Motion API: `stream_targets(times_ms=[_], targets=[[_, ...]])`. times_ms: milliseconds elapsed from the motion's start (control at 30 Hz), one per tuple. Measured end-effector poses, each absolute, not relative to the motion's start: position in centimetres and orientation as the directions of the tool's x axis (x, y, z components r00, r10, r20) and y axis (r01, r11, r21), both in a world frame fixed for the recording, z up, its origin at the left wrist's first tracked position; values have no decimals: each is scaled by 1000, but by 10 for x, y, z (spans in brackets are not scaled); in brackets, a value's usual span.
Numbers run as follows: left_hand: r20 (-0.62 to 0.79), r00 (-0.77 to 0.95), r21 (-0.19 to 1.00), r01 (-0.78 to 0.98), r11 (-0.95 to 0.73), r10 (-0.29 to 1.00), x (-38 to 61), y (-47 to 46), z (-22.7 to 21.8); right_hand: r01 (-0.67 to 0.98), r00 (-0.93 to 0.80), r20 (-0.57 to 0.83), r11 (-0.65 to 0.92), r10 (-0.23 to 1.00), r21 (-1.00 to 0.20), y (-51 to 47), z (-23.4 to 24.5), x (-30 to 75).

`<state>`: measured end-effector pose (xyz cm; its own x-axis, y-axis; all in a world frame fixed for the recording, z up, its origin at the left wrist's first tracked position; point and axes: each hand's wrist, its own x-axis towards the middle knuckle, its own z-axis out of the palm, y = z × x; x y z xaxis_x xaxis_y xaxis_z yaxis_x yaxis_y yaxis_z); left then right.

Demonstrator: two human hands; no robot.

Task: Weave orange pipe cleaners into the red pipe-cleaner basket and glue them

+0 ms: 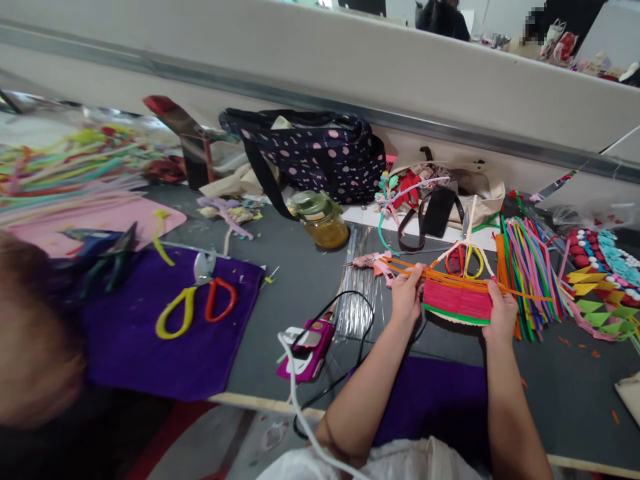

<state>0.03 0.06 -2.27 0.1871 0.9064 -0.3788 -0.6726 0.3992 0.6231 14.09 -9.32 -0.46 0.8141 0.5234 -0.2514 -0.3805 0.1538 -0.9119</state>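
My left hand (pixel 406 297) and my right hand (pixel 501 312) hold between them a small woven piece (pixel 457 300) of pink strips with a green and white lower edge. Long orange pipe cleaners (pixel 450 275) run across its top and stick out on both sides. The left hand pinches the orange strands at the piece's left end. At the right end my right hand grips the piece, fingers curled. Just behind the piece lie scissors with red and yellow handles (pixel 465 260).
A bundle of coloured pipe cleaners (pixel 525 273) lies right of the hands. Purple cloth (pixel 165 333) carries yellow-and-orange scissors (pixel 197 303). Also here: a pink glue gun (pixel 307 347) with cable, a jar (pixel 323 220), a dotted bag (pixel 320 153), and another person's head (pixel 35 333) at left.
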Motion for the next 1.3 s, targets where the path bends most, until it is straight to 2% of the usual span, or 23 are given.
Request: stream_targets(times_ms=[133,367,567,733,1000,1200,1300], targets=[[-383,189,620,-673,403,904,-1,0,-22,-365,814,-238,150,530,-919,-93,-6,142],[-327,332,554,-691,464,885,4,-5,-16,-330,824,-213,138,524,-934,-92,-7,140],[-338,447,609,-567,554,828,9,-15,-12,-310,825,-184,154,534,-938,-91,-7,136],[-389,405,615,-554,561,827,10,-17,-11,-271,836,-142,174,530,-947,-91,-10,136],[-374,367,589,-616,523,852,10,-16,-10,-226,848,-113,160,518,-961,-91,-15,138],[-402,338,535,-667,518,851,10,-15,-13,-292,823,-162,161,544,-943,-91,-13,136],[-383,335,545,-670,503,861,10,-14,-14,-292,821,-156,170,550,-941,-91,-12,136]])
